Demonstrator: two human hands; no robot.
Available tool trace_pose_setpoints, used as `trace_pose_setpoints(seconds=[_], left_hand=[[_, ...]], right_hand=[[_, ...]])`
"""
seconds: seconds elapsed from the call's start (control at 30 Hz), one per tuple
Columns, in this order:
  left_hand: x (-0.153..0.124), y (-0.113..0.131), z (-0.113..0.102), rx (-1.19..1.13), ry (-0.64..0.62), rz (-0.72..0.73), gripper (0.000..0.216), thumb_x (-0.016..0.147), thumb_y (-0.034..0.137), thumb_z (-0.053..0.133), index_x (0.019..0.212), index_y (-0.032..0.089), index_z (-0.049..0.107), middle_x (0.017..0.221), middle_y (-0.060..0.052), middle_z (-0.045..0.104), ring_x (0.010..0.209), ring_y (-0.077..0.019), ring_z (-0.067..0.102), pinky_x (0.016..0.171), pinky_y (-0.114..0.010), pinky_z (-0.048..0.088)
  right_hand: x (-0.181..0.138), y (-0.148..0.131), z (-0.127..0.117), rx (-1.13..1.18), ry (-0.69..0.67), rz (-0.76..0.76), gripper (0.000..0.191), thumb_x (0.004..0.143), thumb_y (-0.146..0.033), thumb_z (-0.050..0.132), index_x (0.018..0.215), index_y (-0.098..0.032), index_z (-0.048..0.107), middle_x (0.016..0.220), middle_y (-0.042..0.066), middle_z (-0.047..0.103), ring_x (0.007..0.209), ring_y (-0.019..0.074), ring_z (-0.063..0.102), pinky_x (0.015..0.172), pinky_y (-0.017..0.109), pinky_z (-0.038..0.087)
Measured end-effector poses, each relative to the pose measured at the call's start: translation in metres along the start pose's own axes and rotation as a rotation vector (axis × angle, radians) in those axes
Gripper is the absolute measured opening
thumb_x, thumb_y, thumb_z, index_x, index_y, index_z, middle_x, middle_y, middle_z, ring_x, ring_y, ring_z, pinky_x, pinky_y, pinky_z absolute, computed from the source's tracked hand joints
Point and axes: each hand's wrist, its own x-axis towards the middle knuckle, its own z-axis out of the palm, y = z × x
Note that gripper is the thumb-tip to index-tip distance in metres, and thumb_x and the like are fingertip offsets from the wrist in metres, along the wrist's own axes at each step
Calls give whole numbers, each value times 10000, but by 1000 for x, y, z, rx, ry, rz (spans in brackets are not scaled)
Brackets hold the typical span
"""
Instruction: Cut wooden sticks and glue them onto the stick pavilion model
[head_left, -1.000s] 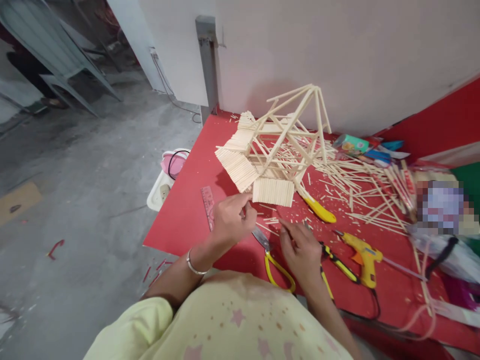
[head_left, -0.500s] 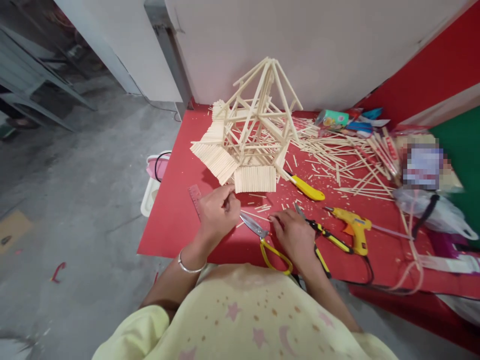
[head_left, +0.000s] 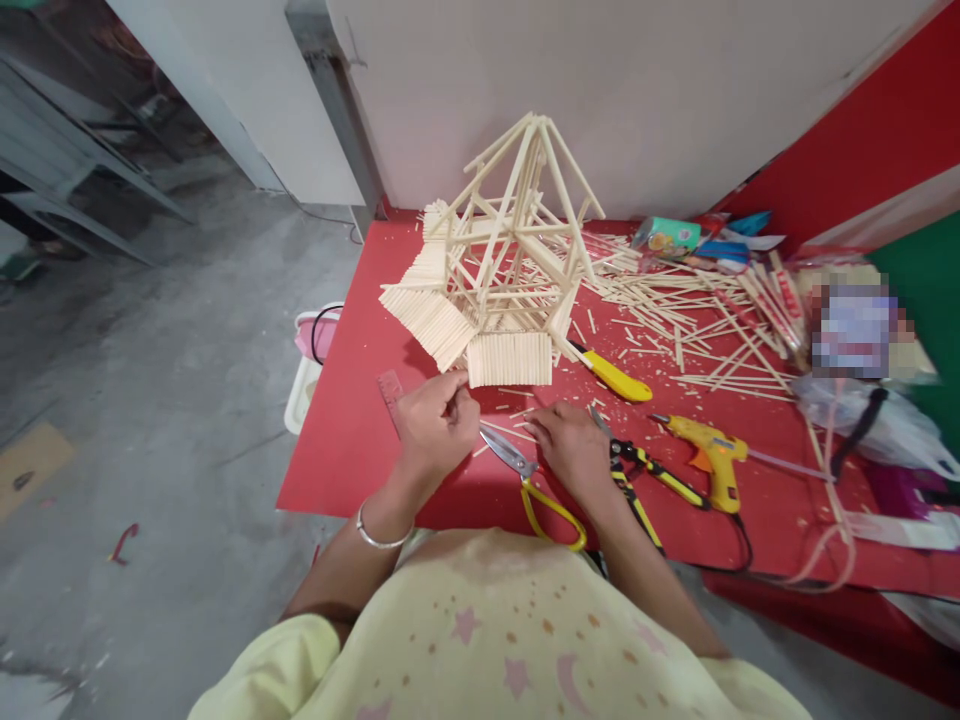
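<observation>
A model of pale wooden sticks stands on the red table, with an open pointed frame on top and slatted panels around its base. My left hand is closed just below the corner of the front panels; what its fingers hold, if anything, is hidden. My right hand lies low over the table, its bent fingers a little apart at some short stick pieces. Between the hands lie scissors with yellow handles. A clear ruler is partly under my left hand.
To the right are a yellow cutter knife, black-and-yellow pliers and a yellow glue gun with its cable. Loose sticks pile up behind them. Plastic bags crowd the right side; a wall rises behind.
My right hand has shifted slightly left and away from me, toward the short stick pieces. My left hand and the model have stayed where they were.
</observation>
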Motion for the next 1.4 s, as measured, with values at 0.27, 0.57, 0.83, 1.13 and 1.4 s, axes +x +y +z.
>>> trace_pose_setpoints(seconds=[0.27,0.57,0.83,1.13,1.4], left_hand=[[-1,-3,1,-18,-26,-15,156,808,111,528,737,173,652,570,20,547,513,-101,466,551,-242,352],[-1,1,-2,-5,-39,-26,176,818,116,536,763,174,694,590,5,611,524,-109,517,567,-237,390],[-10,3,-16,-431,5,-379,179,868,311,664,853,165,765,629,-10,664,517,-105,545,532,-228,439],[-8,4,-10,-1014,-98,-803,312,712,424,842,715,136,723,495,22,586,366,-39,423,359,-160,291],[2,0,-10,-947,-83,-777,295,746,394,830,675,145,688,511,16,613,403,-45,459,421,-161,368]], right_hand=[[-9,-1,6,43,-9,-24,248,1010,-342,504,912,-174,658,871,79,681,837,202,603,733,298,384],[-9,-37,-63,593,227,-191,167,986,-213,562,1081,-241,697,1036,23,757,963,154,700,870,278,524],[15,-83,-84,518,686,-328,176,874,-84,692,999,-208,689,881,27,772,821,149,718,801,272,570],[16,-92,-45,542,571,-411,274,844,-82,728,1082,-205,671,953,40,759,887,165,691,844,323,562],[30,-94,-39,360,718,-339,240,790,-159,810,988,-232,695,867,26,738,821,174,634,784,317,525]])
